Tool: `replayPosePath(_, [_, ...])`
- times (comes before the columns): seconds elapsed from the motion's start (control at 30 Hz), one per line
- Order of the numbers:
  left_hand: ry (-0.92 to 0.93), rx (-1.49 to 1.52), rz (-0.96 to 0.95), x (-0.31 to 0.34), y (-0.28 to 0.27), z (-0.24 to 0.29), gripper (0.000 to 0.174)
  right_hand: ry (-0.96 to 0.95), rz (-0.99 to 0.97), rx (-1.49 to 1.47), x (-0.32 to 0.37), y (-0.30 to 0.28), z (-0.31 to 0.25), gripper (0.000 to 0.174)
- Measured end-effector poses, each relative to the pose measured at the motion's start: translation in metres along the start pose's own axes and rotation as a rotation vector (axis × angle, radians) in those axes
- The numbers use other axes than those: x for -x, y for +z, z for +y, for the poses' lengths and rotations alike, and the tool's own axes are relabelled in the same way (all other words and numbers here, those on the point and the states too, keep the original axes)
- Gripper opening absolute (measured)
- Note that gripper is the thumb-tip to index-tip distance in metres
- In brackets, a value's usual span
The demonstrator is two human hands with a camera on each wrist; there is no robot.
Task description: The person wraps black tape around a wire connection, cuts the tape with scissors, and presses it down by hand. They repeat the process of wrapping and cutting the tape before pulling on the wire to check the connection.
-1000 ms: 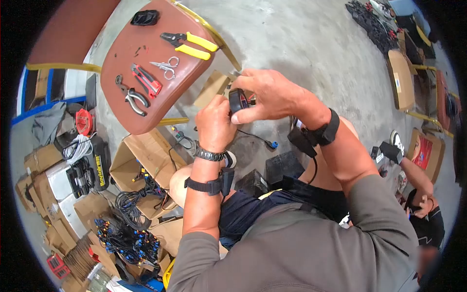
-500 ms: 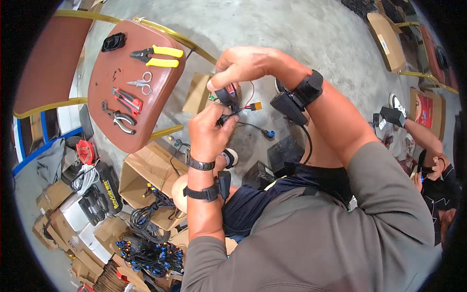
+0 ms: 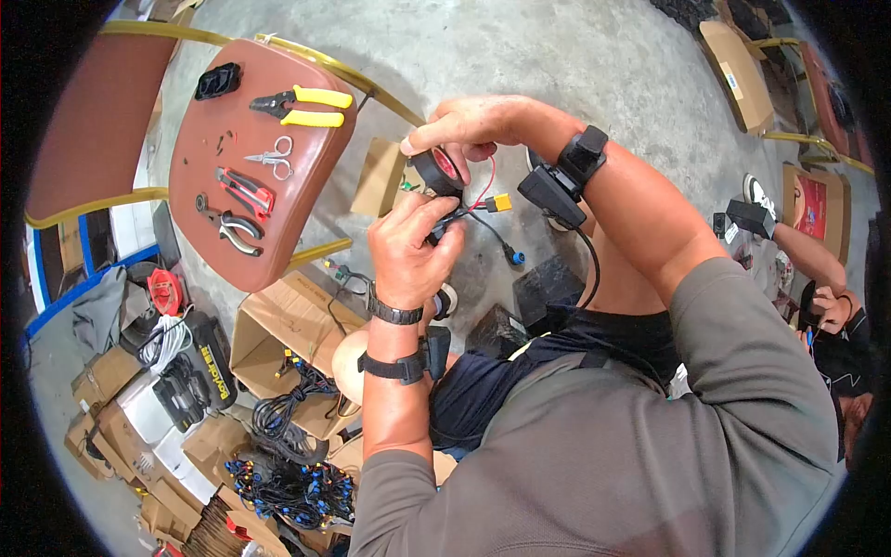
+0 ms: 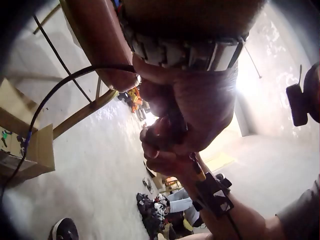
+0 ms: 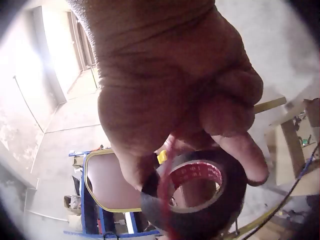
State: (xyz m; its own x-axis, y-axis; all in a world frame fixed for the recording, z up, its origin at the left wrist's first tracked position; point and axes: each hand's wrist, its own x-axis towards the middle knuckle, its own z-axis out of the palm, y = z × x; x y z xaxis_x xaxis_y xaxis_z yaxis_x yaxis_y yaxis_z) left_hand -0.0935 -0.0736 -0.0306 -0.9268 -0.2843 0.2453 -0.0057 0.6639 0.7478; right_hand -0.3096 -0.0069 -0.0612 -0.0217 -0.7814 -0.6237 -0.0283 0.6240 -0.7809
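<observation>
While right hand (image 3: pixel 461 133) grips the black tape roll (image 3: pixel 432 176) by its rim, left hand (image 3: pixel 408 248) pinches the black cable (image 3: pixel 488 226) just body-side of it, roll sitting between both hands, open face turned rightward.

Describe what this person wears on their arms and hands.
Short grey sleeves cover the upper arms. The left hand is ungloved, with a linked bracelet at the wrist, then a black strap and black box. The right hand is ungloved too; its second strap carries another box, trailing a black cable.
</observation>
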Motion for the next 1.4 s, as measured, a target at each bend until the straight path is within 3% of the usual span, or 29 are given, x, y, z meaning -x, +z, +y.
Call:
replayPosePath(0.2, [-0.021,0.14,0.038,0.0,0.0,-0.005,0.018,0.091,-0.03,-0.049,-0.005,0.008,0.005,0.054])
replayPosePath(0.27, [-0.104,0.255,0.031,0.0,-0.002,-0.007,0.015,0.145,-0.018,-0.06,-0.006,0.009,0.007,0.046])
replayPosePath(0.37, [-0.263,0.393,0.018,0.002,-0.01,-0.01,0.011,0.025,-0.124,0.194,-0.019,0.012,0.024,0.022])
replayPosePath(0.4, [-0.323,0.433,0.016,0.002,-0.012,-0.012,0.01,0.024,-0.15,0.33,-0.02,0.016,0.021,0.028])
replayPosePath(0.43, [-0.373,0.473,0.03,0.003,-0.014,-0.014,0.01,0.006,-0.151,0.266,-0.018,0.019,0.021,0.024])
replayPosePath(0.5, [-0.472,0.554,0.061,0.006,-0.013,-0.023,0.009,-0.031,-0.156,0.14,-0.012,0.021,0.021,0.045])
replayPosePath(0.53, [-0.483,0.591,0.091,0.007,-0.013,-0.026,0.008,0.069,-0.15,0.015,-0.013,0.022,0.019,0.04])
replayPosePath(0.63, [-0.621,0.702,0.134,0.01,-0.018,-0.032,0.01,-0.258,-0.061,0.025,-0.023,0.028,0.025,0.037])
replayPosePath(0.73, [-0.729,0.829,0.188,0.011,-0.024,-0.032,0.011,-0.29,-0.054,-0.138,-0.033,0.032,0.028,0.038])
replayPosePath(0.97, [-0.693,0.837,0.264,0.006,-0.027,-0.035,0.011,-0.437,-0.014,-0.231,-0.02,0.037,0.004,0.049])
replayPosePath(1.17, [-0.692,0.918,0.274,0.008,-0.027,-0.042,0.012,-0.5,-0.111,-0.169,-0.009,0.043,-0.007,0.033])
replayPosePath(1.2, [-0.694,0.938,0.268,0.009,-0.027,-0.044,0.015,-0.541,-0.066,-0.116,-0.006,0.042,-0.01,0.038])
replayPosePath(1.3, [-0.708,1.018,0.228,0.009,-0.027,-0.045,0.02,-0.387,-0.111,-0.087,0.001,0.037,-0.017,0.035])
replayPosePath(1.4, [-0.711,1.06,0.21,0.01,-0.028,-0.045,0.023,-0.567,-0.072,-0.168,-0.012,0.045,-0.006,0.03])
